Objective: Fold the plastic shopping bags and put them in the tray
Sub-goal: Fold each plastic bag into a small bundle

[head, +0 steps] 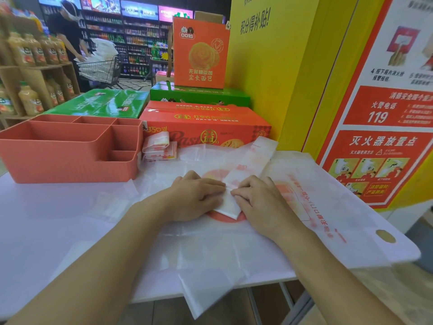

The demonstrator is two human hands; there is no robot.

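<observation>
A white plastic bag folded into a long narrow strip (251,160) lies slantwise on the table, its near end turned into a fold. My left hand (195,195) and my right hand (255,198) press on that near end from either side, fingertips almost meeting. Under them lie flat, unfolded white bags with orange print (328,207). The salmon divided tray (68,146) stands at the back left, and I see no bags in its compartments. Two small folded bag packets (159,147) rest on the table just right of the tray.
Orange and green cartons (203,120) are stacked behind the work area. A yellow pillar with red posters (351,90) stands on the right. One bag (206,294) hangs over the table's near edge. A person with a shopping cart (100,66) is far back left.
</observation>
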